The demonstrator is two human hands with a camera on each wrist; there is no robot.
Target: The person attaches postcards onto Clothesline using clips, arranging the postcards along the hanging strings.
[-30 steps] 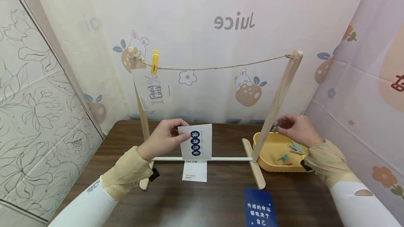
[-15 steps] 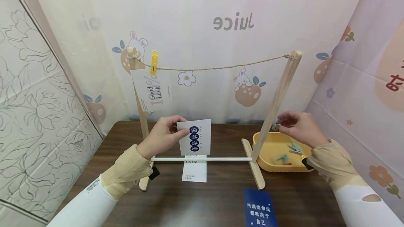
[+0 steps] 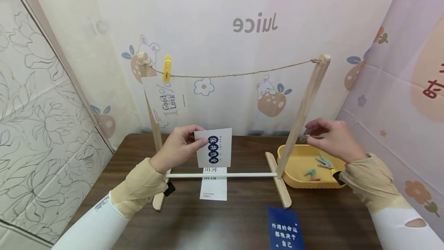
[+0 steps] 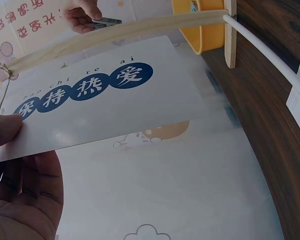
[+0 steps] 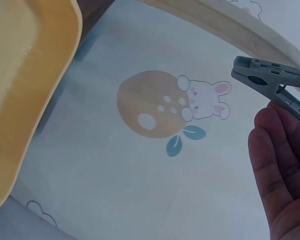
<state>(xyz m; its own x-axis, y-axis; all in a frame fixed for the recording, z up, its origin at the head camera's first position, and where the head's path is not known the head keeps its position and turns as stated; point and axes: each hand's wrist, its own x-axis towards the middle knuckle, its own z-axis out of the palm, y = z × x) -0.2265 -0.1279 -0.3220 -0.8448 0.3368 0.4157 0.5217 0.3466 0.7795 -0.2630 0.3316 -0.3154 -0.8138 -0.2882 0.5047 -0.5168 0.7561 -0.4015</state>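
My left hand (image 3: 179,147) pinches a white card (image 3: 219,157) with blue circles and Chinese characters by its left edge, above the table and in front of the frame's string. The left wrist view shows the thumb on the printed face of that card (image 4: 115,105). To the right, above a yellow basket, my right hand (image 3: 333,138) pinches a grey clothespin (image 5: 270,77) by its handle end. Its jaws look closed on nothing. On the left of the string (image 3: 222,76), a yellow clothespin (image 3: 167,69) holds a "Good Luck" card (image 3: 163,101).
A wooden frame (image 3: 305,111) with a white crossbar (image 3: 253,175) stands on the brown table (image 3: 166,227). The yellow basket (image 3: 295,182) at its right foot holds several clothespins (image 3: 324,161). A white card (image 3: 213,192) lies under the crossbar, and a blue card (image 3: 286,228) nearer the front.
My left hand has raised its card slightly, showing more of the white card beneath. My right hand has risen a little from the basket with the grey clothespin.
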